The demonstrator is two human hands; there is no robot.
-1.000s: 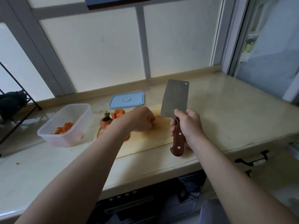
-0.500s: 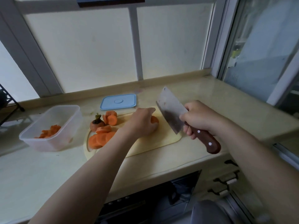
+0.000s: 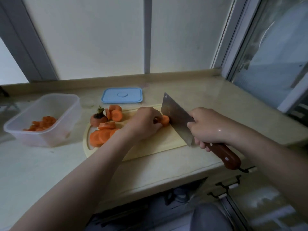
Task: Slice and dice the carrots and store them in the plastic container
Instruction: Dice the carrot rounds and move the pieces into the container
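Note:
On the pale cutting board [image 3: 160, 144], my left hand [image 3: 143, 124] holds down a carrot piece [image 3: 165, 120] with curled fingers. My right hand [image 3: 206, 126] grips the wooden handle of a cleaver [image 3: 176, 117]. Its blade stands edge-down on the board, right against the carrot's cut end. Several carrot slices [image 3: 100, 136] lie at the board's left end, with a carrot top [image 3: 98, 118] and more chunks [image 3: 115, 113] behind them. A clear plastic container [image 3: 50, 130] with diced carrot [image 3: 41, 125] stands left of the board.
The container's blue lid [image 3: 122, 95] lies flat behind the board near the window sill. The counter's front edge [image 3: 166, 179] runs just below the board, with drawer handles [image 3: 230, 184] underneath. A window frame rises at the right.
The cleaver came down from upright in the air to the board, ending against the carrot. My left hand stayed on the carrot piece. The camera view tilted down and closer.

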